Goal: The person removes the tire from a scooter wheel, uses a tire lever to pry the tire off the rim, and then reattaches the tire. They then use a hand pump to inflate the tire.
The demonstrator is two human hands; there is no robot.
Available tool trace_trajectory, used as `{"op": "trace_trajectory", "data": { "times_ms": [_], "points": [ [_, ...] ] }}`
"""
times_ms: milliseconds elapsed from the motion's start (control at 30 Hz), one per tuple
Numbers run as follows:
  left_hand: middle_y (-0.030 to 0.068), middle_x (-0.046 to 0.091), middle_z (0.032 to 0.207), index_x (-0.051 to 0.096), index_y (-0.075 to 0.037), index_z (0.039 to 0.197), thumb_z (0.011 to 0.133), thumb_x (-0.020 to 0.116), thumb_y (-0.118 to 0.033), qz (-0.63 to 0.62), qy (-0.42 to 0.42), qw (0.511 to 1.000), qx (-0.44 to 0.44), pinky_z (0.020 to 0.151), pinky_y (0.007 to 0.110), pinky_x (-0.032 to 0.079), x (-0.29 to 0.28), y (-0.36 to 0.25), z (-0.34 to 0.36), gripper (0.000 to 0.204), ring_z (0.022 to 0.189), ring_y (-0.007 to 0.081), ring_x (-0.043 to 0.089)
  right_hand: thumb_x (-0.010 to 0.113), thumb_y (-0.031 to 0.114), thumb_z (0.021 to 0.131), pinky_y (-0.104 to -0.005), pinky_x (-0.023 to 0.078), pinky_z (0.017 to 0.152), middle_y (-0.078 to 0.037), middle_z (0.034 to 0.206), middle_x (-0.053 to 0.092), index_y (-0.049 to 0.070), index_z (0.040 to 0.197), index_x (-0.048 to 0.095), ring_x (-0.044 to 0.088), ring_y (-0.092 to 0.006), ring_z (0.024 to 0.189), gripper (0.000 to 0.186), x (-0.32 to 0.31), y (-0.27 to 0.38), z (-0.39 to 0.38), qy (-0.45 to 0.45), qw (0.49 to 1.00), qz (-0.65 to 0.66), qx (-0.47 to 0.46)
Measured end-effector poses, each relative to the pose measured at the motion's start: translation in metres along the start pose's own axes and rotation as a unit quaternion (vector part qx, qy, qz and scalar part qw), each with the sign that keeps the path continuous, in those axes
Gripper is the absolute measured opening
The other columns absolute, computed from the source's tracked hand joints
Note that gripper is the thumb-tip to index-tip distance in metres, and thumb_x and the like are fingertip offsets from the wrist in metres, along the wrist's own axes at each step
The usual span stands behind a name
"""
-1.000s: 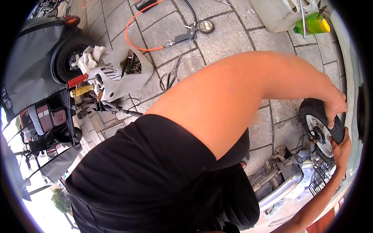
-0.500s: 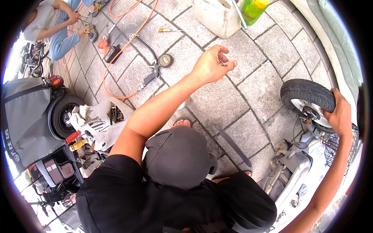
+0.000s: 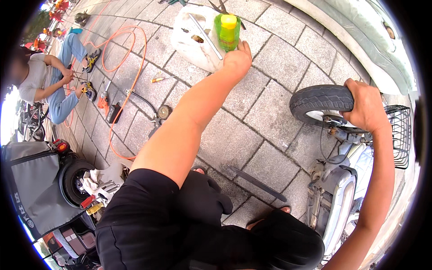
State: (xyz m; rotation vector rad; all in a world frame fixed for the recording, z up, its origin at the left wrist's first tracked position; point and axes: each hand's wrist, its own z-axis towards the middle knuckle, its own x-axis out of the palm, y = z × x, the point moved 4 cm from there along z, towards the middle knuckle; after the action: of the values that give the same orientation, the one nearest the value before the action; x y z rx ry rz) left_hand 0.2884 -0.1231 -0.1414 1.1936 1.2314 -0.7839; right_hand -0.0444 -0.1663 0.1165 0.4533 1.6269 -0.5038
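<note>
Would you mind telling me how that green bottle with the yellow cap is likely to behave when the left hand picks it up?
The green bottle looks like thin translucent plastic, so probably light and slightly squeezable. It stands tall and narrow by the white container, so a nudge from the left hand could tip it. Smooth sides may be slippery.

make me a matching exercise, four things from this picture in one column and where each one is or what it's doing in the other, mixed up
Things:
1. left hand
2. right hand
3. orange hose
4. black strip

Places or states:
A. looped on the paving at upper left
B. gripping the tyre
C. lying flat on the paving near the knees
D. reaching out to the green bottle

Pairs: 1-D, 2-B, 3-A, 4-C
</note>
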Motion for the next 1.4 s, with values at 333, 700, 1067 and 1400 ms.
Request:
{"op": "trace_trajectory", "data": {
  "times_ms": [333, 700, 1067, 1400],
  "points": [
    [0.0316, 0.019, 0.175, 0.027, 0.013, 0.165, 0.096, 0.065, -0.009, 0.089, 0.098, 0.991, -0.023, 0.057, 0.06, 0.064, 0.028, 0.01, -0.008, 0.082, 0.116, 0.0473, 0.073, 0.085, 0.016, 0.061, -0.0521, 0.054, 0.084, -0.022, 0.09, 0.071, 0.0, 0.094, 0.063, 0.069, -0.0456, 0.092, 0.043, -0.002, 0.002, 0.0, -0.003, 1.0, 0.009, 0.002],
    [0.0323, 0.017, 0.176, 0.026, 0.007, 0.167, 0.093, 0.069, -0.015, 0.14, 0.175, 0.974, -0.039, 0.078, 0.047, 0.066, 0.066, 0.133, -0.16, 0.089, 0.119, 0.041, 0.073, 0.083, 0.009, 0.061, -0.053, 0.054, 0.084, -0.022, 0.09, 0.069, -0.001, 0.094, 0.058, 0.068, -0.0467, 0.093, 0.042, 0.01, -0.007, -0.005, -0.048, 0.999, 0.012, -0.01],
    [0.0205, 0.054, 0.155, 0.049, -0.002, 0.153, 0.092, 0.073, -0.02, -0.102, -0.105, 0.988, 0.046, 0.117, 0.047, 0.046, 0.026, 0.138, -0.165, 0.068, 0.14, 0.0354, 0.057, 0.084, 0.008, 0.061, -0.0533, 0.052, 0.08, -0.024, 0.088, 0.068, -0.001, 0.1, 0.062, 0.067, -0.0481, 0.088, 0.045, 0.006, -0.001, -0.002, -0.042, 0.999, 0.034, -0.002],
    [0.0131, 0.077, 0.114, 0.051, 0.009, 0.15, 0.096, 0.055, -0.015, 0.13, -0.035, 0.978, -0.158, 0.099, 0.04, 0.042, 0.032, 0.162, -0.052, 0.059, 0.106, 0.0265, 0.071, 0.085, 0.008, 0.057, -0.0523, 0.053, 0.08, -0.025, 0.09, 0.068, -0.001, 0.103, 0.064, 0.068, -0.048, 0.088, 0.052, 0.008, -0.004, -0.002, -0.04, 0.999, 0.026, 0.0]
  ]
}}
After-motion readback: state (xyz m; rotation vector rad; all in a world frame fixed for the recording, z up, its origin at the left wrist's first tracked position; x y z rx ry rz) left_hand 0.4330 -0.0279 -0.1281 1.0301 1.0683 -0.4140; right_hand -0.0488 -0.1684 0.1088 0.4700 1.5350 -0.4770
